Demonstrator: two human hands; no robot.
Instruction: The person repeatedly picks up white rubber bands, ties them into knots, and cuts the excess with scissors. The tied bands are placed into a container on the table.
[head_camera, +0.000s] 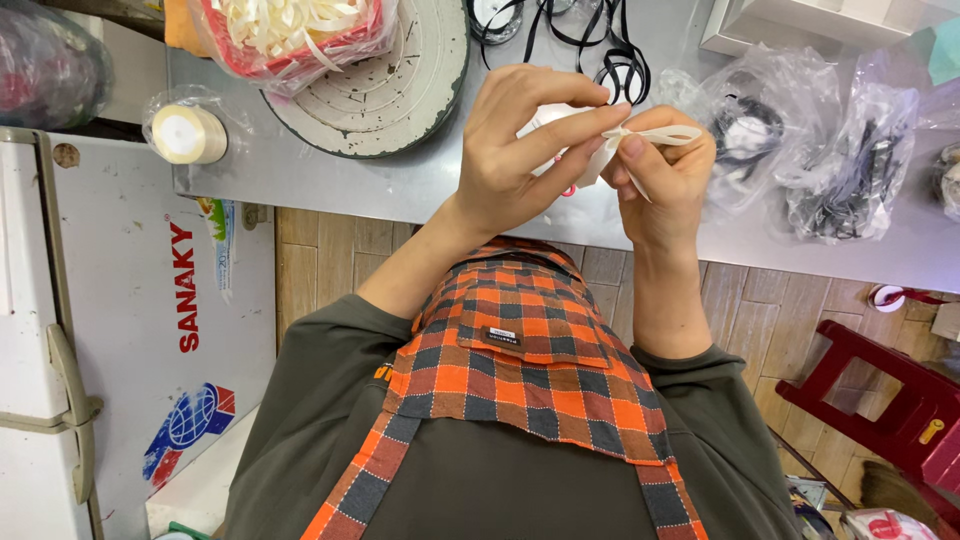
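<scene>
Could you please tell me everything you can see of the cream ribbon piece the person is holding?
The cream ribbon piece is a narrow, flat strip, seemingly satin. It is folded into a small loop that pokes out sideways above the right hand. The left hand pinches it from the other side with thumb and forefinger. It is held in the air above the grey metal tabletop, touching nothing else. Its remainder is hidden behind the fingers.

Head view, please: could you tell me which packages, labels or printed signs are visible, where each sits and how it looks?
Chest freezer, left: white, with red lettering and a blue-and-red globe emblem.
Small sticker, freezer top near the counter edge: narrow, green and blue.
Apron label, plaid bib centre: small dark rectangle.
Clear bags, counter right of the right hand: crinkled, holding black ribbon.
Ribbon roll, counter left: cream, plastic-wrapped.
</scene>
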